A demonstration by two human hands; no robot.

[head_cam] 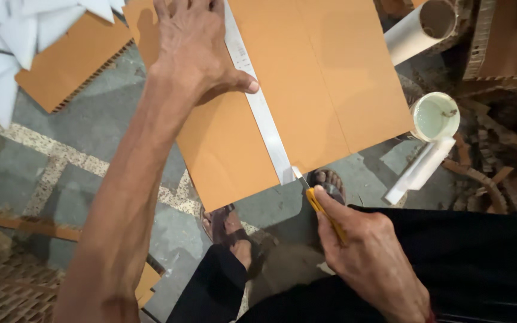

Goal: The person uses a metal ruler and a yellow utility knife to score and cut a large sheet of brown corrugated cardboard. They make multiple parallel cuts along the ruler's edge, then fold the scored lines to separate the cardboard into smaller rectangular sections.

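A large orange cardboard sheet (pixel 324 78) lies on the grey floor. A long metal ruler (pixel 261 107) runs across it from the top edge to the near edge. My left hand (pixel 195 51) presses flat on the ruler and sheet, thumb on the ruler. My right hand (pixel 366 257) grips a yellow utility knife (pixel 321 209), whose blade tip sits at the ruler's near end, at the sheet's edge. A straight line runs down the sheet to the right of the ruler.
A white cup of pale liquid (pixel 435 116) and a white stick (pixel 420 170) lie right of the sheet. A cardboard tube (pixel 417 30) lies top right. White paper pieces (pixel 7 42) and an orange board (pixel 70 60) lie top left. Sandalled feet (pixel 228 227) show below the sheet.
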